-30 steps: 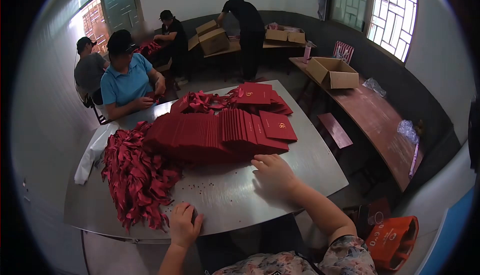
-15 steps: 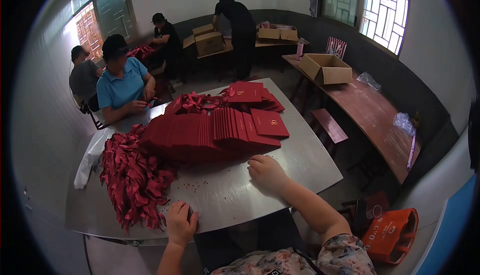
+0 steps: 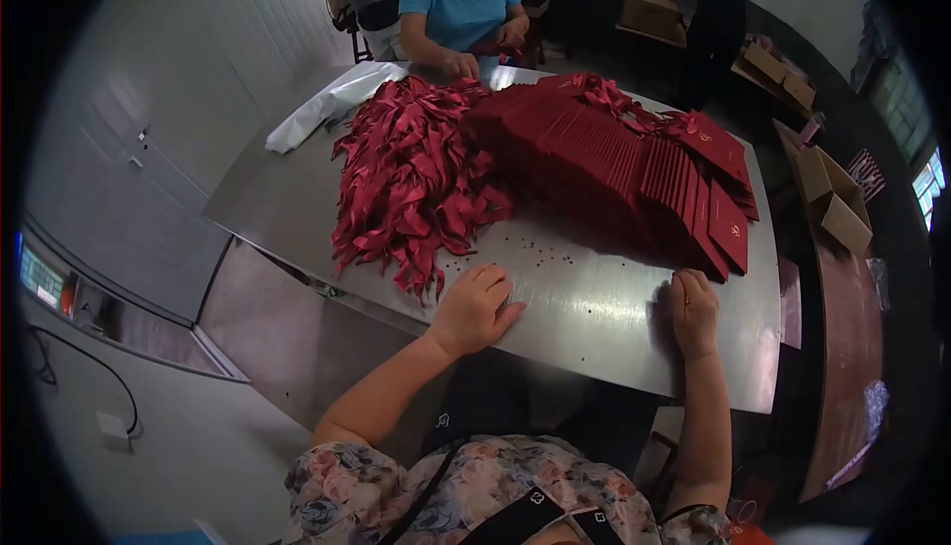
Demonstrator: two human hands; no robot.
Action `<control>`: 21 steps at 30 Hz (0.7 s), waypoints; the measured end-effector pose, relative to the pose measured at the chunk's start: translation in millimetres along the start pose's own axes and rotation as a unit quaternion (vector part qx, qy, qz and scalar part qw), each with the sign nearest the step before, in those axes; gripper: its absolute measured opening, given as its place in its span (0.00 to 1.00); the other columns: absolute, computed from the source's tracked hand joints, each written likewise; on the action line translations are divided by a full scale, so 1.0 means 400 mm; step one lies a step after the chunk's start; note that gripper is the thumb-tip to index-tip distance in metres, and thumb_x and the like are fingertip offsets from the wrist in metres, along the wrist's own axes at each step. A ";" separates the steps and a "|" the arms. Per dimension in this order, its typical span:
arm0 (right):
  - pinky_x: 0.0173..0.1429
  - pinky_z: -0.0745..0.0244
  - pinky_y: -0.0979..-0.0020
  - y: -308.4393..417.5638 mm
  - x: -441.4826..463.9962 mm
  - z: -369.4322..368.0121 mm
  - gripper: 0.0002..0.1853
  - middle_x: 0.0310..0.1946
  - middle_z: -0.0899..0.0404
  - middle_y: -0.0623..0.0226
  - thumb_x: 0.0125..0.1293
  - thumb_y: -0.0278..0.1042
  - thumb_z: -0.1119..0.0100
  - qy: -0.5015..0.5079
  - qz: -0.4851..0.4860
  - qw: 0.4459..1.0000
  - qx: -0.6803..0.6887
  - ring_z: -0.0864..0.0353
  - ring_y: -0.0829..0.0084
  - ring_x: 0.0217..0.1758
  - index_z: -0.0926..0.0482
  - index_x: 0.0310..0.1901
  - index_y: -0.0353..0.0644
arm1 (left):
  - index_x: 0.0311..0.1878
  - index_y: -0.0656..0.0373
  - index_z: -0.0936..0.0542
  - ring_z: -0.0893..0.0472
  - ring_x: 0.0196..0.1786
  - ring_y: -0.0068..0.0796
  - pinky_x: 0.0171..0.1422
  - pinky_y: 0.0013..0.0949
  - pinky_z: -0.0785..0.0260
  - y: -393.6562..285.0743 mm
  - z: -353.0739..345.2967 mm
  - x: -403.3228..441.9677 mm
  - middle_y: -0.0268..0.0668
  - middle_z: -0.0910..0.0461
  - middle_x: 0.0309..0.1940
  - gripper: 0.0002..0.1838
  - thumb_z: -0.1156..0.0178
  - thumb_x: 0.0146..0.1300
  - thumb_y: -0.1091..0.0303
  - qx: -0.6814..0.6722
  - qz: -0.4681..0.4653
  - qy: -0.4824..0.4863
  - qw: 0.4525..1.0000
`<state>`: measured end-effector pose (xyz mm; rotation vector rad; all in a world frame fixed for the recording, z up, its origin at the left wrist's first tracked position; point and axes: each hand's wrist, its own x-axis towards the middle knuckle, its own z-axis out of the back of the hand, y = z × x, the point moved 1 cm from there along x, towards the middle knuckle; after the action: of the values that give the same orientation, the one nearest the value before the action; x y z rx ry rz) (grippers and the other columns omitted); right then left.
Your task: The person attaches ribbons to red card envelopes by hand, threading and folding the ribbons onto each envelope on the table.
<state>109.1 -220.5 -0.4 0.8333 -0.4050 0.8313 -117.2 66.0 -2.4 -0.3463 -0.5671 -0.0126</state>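
Note:
My left hand (image 3: 475, 309) rests at the near edge of the metal table (image 3: 614, 332), thumb held apart from the bent fingers, nothing visible in it. It is just below a loose heap of dark red ribbons (image 3: 411, 168). My right hand (image 3: 695, 312) lies on the tabletop further right with its fingers curled in, and no object shows in it. Just beyond it is the near end of a long leaning row of red printed cards (image 3: 634, 173) with gold marks. Small dark bits (image 3: 540, 250) are scattered between the hands and the cards.
Across the table a person in a blue shirt (image 3: 461, 10) handles red ribbon. White plastic sheeting (image 3: 332, 109) lies at the far left corner. A side bench (image 3: 852, 347) on the right bears an open cardboard box (image 3: 832, 198). More people and boxes are behind.
My view has swung left and down, so the table appears shifted right and turned. My left hand's thumb now points out to the right. The card row and ribbon heap look the same.

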 end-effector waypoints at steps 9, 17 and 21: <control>0.43 0.24 0.58 -0.025 0.002 -0.012 0.07 0.36 0.20 0.53 0.69 0.28 0.42 -0.005 -0.012 0.999 -0.043 0.19 0.50 0.38 0.20 0.36 0.35 | 0.44 0.63 0.18 0.21 0.54 0.47 0.57 0.46 0.28 0.100 0.024 0.194 0.43 0.19 0.47 0.10 0.37 0.59 0.72 0.030 -0.016 -0.082 0.996; 0.43 0.23 0.58 -0.036 0.001 -0.011 0.05 0.34 0.20 0.58 0.67 0.29 0.40 -0.051 -0.044 0.996 -0.051 0.19 0.52 0.37 0.19 0.35 0.38 | 0.52 0.66 0.19 0.22 0.59 0.50 0.66 0.44 0.29 0.022 -0.011 0.332 0.48 0.21 0.55 0.18 0.34 0.59 0.73 -0.042 -0.050 -0.095 0.993; 0.51 0.25 0.57 -0.083 -0.007 0.013 0.07 0.44 0.19 0.59 0.63 0.29 0.38 -0.169 -0.093 0.977 -0.094 0.20 0.53 0.47 0.19 0.42 0.40 | 0.52 0.65 0.18 0.22 0.59 0.50 0.66 0.44 0.29 -0.079 -0.051 0.358 0.49 0.21 0.55 0.17 0.34 0.59 0.72 -0.102 -0.075 -0.061 0.990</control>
<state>133.4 -239.0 -14.9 0.8223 -0.6835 0.4680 11.0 41.6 67.1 -0.5056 -0.7141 -0.1958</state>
